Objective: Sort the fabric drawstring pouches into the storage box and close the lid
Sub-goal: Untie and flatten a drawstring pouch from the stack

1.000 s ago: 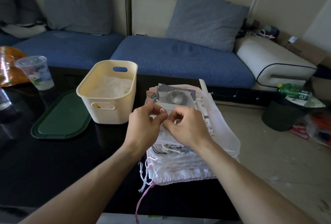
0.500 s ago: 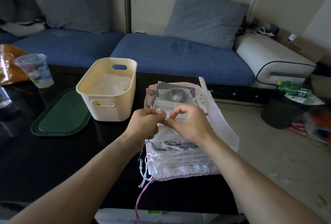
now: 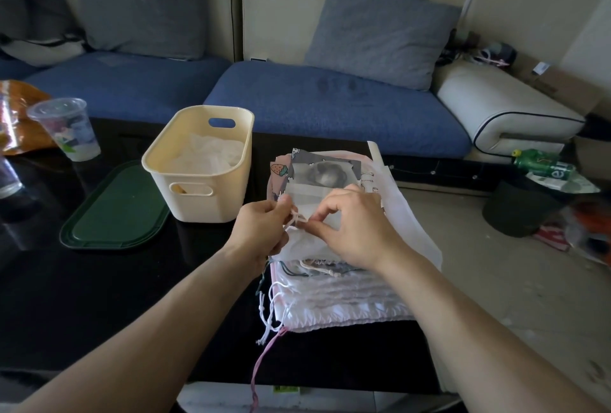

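Stack of drawstring pouches [image 3: 334, 293] on the black table [image 3: 99, 297], left hand [image 3: 261, 230] and right hand [image 3: 353, 230] both pinching the top pouch's white cord [image 3: 295, 218], cream storage box [image 3: 201, 161] beyond to the left, green lid [image 3: 115, 211] beside it

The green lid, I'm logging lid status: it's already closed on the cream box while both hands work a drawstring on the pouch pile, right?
Not quite. The head view shows the green lid lying flat on the table left of the open cream box; the rest holds.
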Tool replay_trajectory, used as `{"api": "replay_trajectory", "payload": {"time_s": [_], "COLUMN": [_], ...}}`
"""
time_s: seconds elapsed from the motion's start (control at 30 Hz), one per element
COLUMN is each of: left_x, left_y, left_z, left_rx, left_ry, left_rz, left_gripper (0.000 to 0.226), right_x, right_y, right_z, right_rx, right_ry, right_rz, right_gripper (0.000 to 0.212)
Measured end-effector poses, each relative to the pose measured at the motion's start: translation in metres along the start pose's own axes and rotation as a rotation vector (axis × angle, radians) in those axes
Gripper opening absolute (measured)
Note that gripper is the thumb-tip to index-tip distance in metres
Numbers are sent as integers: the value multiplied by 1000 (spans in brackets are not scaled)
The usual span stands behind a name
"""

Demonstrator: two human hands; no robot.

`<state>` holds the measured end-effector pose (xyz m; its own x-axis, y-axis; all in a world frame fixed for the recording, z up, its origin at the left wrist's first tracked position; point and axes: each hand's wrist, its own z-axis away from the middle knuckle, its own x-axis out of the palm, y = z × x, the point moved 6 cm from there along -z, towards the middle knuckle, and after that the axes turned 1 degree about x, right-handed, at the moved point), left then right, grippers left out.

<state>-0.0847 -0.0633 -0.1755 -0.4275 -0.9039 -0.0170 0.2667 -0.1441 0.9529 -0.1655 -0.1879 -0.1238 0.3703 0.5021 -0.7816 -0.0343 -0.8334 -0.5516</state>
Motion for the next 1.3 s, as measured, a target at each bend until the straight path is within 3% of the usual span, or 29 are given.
{"api": "replay_trajectory", "payload": {"time_s": [0.27, 0.5, 0.6, 0.77, 1.07, 1.3], "left_x": [-14, -17, -19, -33, -38, -32], "left_y": [3, 5, 15, 28, 19, 19], "left_z": [-11, -18, -20, -22, -19, -18], "left_rx": [221, 246, 228, 233, 267, 265], "left_ry": [219, 176, 117, 107, 255, 216], "left_rz": [-227, -335, -365, -427, -356, -329], "left_gripper": [36, 33, 33, 33, 32, 30], "right_x": [22, 20, 22, 28, 37, 32], "right_y": [6, -9, -17, -22, -36, -32], "right_z": [4, 15, 17, 17, 23, 24], "right_rx": [96, 130, 106, 58, 3, 27], "right_ry": [-311, -527, -511, -404, -510, -596], "right_rz": [205, 234, 191, 107, 103, 80], "right_gripper": [24, 22, 22, 42, 40, 40]}}
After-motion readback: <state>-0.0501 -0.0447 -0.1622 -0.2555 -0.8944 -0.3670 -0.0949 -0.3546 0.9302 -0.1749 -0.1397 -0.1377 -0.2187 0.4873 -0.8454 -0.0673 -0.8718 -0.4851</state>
